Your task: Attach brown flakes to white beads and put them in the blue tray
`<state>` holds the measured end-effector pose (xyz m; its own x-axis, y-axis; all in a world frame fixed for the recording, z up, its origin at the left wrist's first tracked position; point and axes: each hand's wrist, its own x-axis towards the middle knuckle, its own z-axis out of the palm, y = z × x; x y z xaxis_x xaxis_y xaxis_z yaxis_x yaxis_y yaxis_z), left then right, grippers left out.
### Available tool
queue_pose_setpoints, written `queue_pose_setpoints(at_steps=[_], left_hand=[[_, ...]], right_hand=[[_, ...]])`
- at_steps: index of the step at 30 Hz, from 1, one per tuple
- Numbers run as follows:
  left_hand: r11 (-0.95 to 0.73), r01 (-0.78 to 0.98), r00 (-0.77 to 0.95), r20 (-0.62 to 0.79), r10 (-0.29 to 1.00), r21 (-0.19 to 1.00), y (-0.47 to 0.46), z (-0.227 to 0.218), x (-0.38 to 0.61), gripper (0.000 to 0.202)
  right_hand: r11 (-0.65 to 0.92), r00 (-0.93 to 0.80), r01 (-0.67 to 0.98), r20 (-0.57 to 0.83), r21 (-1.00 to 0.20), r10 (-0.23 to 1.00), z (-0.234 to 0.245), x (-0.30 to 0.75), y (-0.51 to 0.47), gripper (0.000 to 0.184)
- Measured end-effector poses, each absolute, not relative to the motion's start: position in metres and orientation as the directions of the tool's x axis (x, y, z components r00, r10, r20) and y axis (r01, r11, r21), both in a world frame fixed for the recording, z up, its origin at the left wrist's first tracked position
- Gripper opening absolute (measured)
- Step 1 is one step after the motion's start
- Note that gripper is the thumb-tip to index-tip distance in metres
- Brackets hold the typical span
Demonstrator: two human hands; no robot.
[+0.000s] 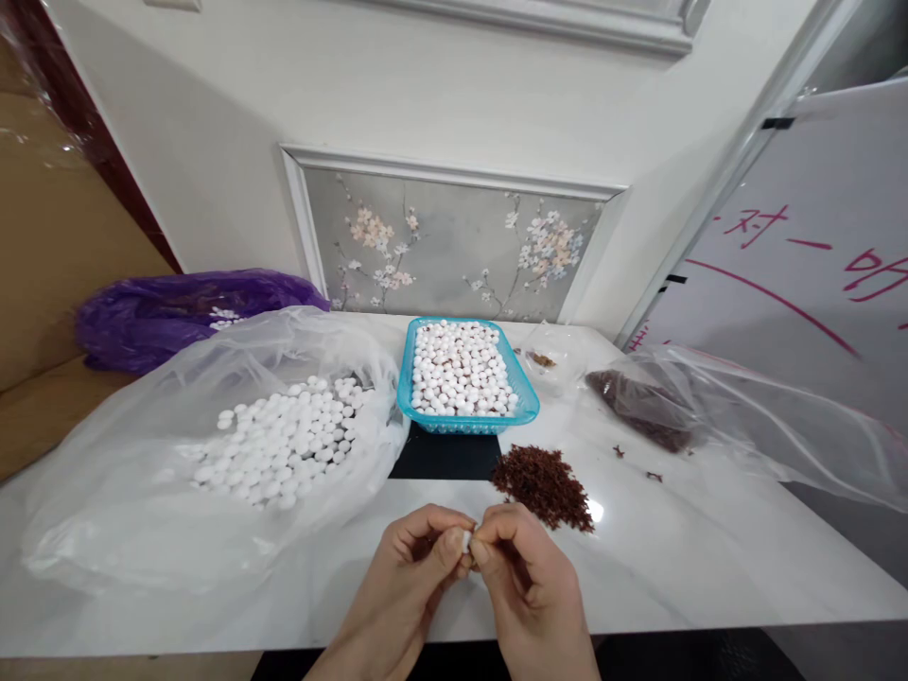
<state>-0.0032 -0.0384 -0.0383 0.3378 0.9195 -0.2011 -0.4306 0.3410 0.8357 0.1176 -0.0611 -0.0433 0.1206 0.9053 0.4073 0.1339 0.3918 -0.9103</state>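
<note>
Near the table's front edge, my left hand [415,572] pinches a small white bead-like piece [466,541] between thumb and fingers. Touching it from the other side is my right hand [532,577], its thumb and forefinger closed at the same spot; whatever sits in that pinch is too small and covered to make out. Just beyond my right hand lies a heap of dark reddish-brown small pieces [545,484]. Many round white pieces [284,445] rest in an open clear plastic bag to the left. A blue basket [470,424] behind my hands holds white pieces with brown bits among them.
On the left, the clear bag [128,501] spreads widely over the white table [653,558], with a purple bag [163,317] behind it. A bag of brown pieces [642,411] lies right. A small clear bag [557,364] stands beside the basket. The wall rises behind.
</note>
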Motion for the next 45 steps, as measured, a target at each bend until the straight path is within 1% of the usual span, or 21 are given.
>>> queue_pose_setpoints(at_steps=[3,5,8,12,14,16,20,23,25,28,31,33,37,40,42,44,45], left_hand=[[0.325,-0.408,0.331,-0.194,0.924,0.853,-0.038,-0.038,-0.002,0.011],[0.326,-0.403,0.322,-0.201,0.925,0.855,-0.038,-0.038,-0.002,0.011],[0.321,-0.407,0.309,-0.202,0.929,0.855,-0.038,-0.038,-0.001,0.012],[0.347,-0.455,0.32,-0.213,0.923,0.82,-0.038,-0.038,0.0,0.014],[0.382,-0.49,0.328,-0.241,0.913,0.783,-0.037,-0.037,-0.001,0.014],[0.406,-0.5,0.335,-0.262,0.905,0.765,-0.037,-0.036,-0.001,0.014],[0.415,-0.48,0.319,-0.287,0.903,0.773,-0.036,-0.033,-0.003,0.016],[0.397,-0.46,0.26,-0.307,0.916,0.795,-0.036,-0.034,-0.003,0.024],[0.396,-0.451,0.236,-0.321,0.917,0.8,-0.037,-0.036,-0.003,0.024],[0.397,-0.441,0.217,-0.334,0.917,0.805,-0.037,-0.04,-0.003,0.025],[0.369,-0.407,0.194,-0.316,0.929,0.835,-0.037,-0.042,-0.003,0.024],[0.351,-0.378,0.208,-0.291,0.934,0.856,-0.037,-0.043,-0.002,0.021],[0.311,-0.358,0.234,-0.238,0.943,0.881,-0.038,-0.041,0.0,0.017],[0.299,-0.354,0.221,-0.232,0.947,0.886,-0.039,-0.038,0.001,0.014],[0.286,-0.352,0.212,-0.222,0.952,0.891,-0.041,-0.036,0.002,0.011],[0.269,-0.358,0.211,-0.203,0.956,0.894,-0.042,-0.036,0.002,0.009],[0.259,-0.362,0.213,-0.192,0.958,0.896,-0.042,-0.036,0.002,0.009]], right_hand=[[0.344,0.098,0.123,0.356,-0.931,0.929,-0.044,0.119,-0.061,0.015],[0.258,0.087,0.089,0.266,-0.962,0.96,-0.043,0.121,-0.06,0.012],[0.149,0.053,-0.008,0.149,-0.989,0.987,-0.04,0.122,-0.058,0.01],[0.119,-0.003,-0.172,0.121,-0.978,0.993,-0.038,0.125,-0.054,0.013],[0.115,0.02,-0.209,0.113,-0.971,0.993,-0.04,0.129,-0.054,0.013],[0.117,0.098,-0.157,0.102,-0.981,0.99,-0.044,0.135,-0.056,0.014],[0.102,0.263,0.049,0.111,-0.994,0.958,-0.052,0.149,-0.065,0.019],[0.098,0.362,0.083,0.122,-0.992,0.924,-0.055,0.156,-0.073,0.021],[0.115,0.391,0.097,0.144,-0.989,0.909,-0.057,0.159,-0.077,0.021],[0.147,0.407,0.137,0.191,-0.98,0.893,-0.06,0.165,-0.081,0.019],[0.159,0.383,0.193,0.223,-0.968,0.897,-0.062,0.173,-0.082,0.016],[0.153,0.384,0.214,0.227,-0.965,0.895,-0.062,0.176,-0.082,0.015],[0.121,0.46,0.191,0.198,-0.974,0.866,-0.058,0.176,-0.082,0.015],[0.119,0.461,0.213,0.207,-0.97,0.863,-0.059,0.175,-0.08,0.014],[0.134,0.432,0.286,0.252,-0.949,0.866,-0.063,0.177,-0.077,0.014],[0.149,0.372,0.436,0.329,-0.888,0.868,-0.067,0.178,-0.072,0.015],[0.15,0.33,0.528,0.365,-0.836,0.871,-0.069,0.179,-0.069,0.016]])
